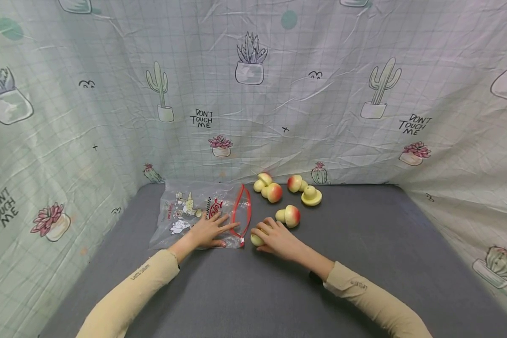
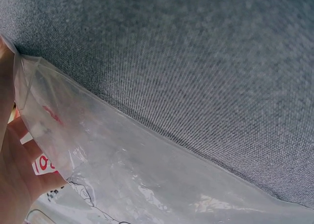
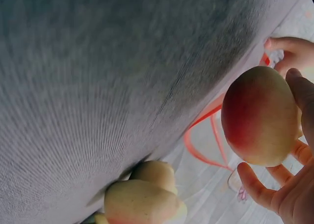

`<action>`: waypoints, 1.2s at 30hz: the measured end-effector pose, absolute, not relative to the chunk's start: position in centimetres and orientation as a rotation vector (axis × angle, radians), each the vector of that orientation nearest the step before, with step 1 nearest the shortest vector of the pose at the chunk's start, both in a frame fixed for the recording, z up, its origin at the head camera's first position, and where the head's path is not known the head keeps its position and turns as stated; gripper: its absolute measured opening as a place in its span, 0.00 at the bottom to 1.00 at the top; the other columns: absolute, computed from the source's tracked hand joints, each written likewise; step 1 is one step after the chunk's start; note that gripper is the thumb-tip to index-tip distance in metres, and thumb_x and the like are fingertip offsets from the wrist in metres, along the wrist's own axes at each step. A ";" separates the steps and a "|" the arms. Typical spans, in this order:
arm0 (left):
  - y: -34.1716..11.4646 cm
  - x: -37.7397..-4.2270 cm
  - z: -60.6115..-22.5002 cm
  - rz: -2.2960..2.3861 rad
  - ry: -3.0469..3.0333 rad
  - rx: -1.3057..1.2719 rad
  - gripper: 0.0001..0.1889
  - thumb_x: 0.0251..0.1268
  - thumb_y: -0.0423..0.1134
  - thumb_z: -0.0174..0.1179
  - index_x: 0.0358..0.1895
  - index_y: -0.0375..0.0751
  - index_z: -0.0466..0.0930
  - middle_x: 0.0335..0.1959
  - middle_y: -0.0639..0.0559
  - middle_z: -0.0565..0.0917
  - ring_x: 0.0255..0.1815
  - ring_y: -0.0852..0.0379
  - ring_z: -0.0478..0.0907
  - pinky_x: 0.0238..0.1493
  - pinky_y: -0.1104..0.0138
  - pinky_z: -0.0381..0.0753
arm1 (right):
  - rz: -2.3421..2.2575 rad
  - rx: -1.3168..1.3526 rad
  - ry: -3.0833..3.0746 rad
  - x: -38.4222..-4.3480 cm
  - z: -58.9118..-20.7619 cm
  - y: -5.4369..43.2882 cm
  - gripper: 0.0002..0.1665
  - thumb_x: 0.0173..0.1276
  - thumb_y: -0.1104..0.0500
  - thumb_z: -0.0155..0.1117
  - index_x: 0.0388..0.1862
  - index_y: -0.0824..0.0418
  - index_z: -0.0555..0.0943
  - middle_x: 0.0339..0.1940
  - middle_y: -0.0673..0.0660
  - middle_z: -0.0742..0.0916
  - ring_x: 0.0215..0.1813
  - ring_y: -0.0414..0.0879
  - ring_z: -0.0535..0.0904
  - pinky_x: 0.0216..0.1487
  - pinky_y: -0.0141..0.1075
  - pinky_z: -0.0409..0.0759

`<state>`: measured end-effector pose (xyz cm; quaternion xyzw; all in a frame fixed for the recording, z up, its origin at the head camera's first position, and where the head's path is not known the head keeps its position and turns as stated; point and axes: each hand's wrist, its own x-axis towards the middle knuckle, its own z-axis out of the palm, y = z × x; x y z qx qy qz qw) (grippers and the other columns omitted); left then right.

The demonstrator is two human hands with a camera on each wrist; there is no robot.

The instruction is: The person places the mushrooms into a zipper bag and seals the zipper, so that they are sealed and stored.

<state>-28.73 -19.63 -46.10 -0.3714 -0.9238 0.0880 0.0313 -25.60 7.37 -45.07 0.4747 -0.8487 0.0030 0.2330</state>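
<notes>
A clear plastic drawstring bag (image 1: 226, 190) with cartoon prints and a red cord (image 1: 249, 206) at its mouth lies flat on the dark grey table. My left hand (image 1: 209, 231) rests on it with fingers spread, the thumb near the bag's front edge. Just right of the cord, my right hand (image 1: 276, 239) grips a toy mushroom (image 3: 260, 116), yellow with a red blush; fingers hide most of it in the head view. Close behind that hand lies another toy mushroom (image 1: 293, 216) on its side.
Farther back are several more toy mushrooms: a touching pair (image 1: 273, 192), a tipped one (image 1: 295, 183) and one cap-down (image 1: 311, 196). A printed cloth (image 1: 279, 108) hangs behind and at both sides of the table (image 1: 245, 295).
</notes>
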 end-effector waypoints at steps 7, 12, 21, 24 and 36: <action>-19.6 -28.5 -45.9 0.265 -2.835 -1.145 0.37 0.53 0.61 0.53 0.67 0.58 0.54 0.65 0.42 0.65 0.64 0.39 0.62 0.51 0.36 0.61 | 0.048 1.250 -2.354 -26.5 -44.9 7.6 0.25 0.53 0.46 0.66 0.48 0.51 0.72 0.44 0.48 0.78 0.49 0.46 0.69 0.40 0.39 0.74; -19.6 -28.4 -45.8 0.270 -2.846 -1.144 0.37 0.54 0.61 0.53 0.67 0.58 0.54 0.65 0.42 0.65 0.64 0.39 0.62 0.51 0.36 0.62 | 0.051 1.286 -2.340 -27.0 -45.0 7.6 0.26 0.52 0.48 0.67 0.51 0.51 0.74 0.44 0.47 0.78 0.48 0.46 0.69 0.38 0.38 0.74; -19.4 -28.2 -45.4 0.251 -2.880 -1.140 0.36 0.55 0.60 0.53 0.68 0.58 0.54 0.65 0.42 0.64 0.65 0.39 0.61 0.52 0.36 0.61 | 0.081 1.238 -2.346 -28.0 -44.8 7.4 0.25 0.50 0.49 0.68 0.48 0.50 0.74 0.43 0.47 0.79 0.48 0.47 0.69 0.38 0.40 0.73; -19.4 -28.2 -45.5 0.270 -2.879 -1.134 0.37 0.54 0.60 0.52 0.68 0.58 0.53 0.65 0.43 0.64 0.65 0.39 0.61 0.52 0.36 0.60 | 0.090 1.202 -2.354 -28.3 -44.8 7.4 0.26 0.49 0.51 0.70 0.48 0.51 0.73 0.43 0.48 0.79 0.48 0.47 0.69 0.39 0.41 0.73; -19.5 -28.0 -45.4 0.285 -2.867 -1.123 0.35 0.54 0.59 0.54 0.66 0.56 0.58 0.65 0.41 0.64 0.65 0.38 0.61 0.51 0.35 0.60 | 0.137 1.078 -2.345 -29.4 -45.0 7.0 0.22 0.47 0.53 0.71 0.39 0.55 0.72 0.36 0.49 0.80 0.40 0.47 0.70 0.38 0.42 0.68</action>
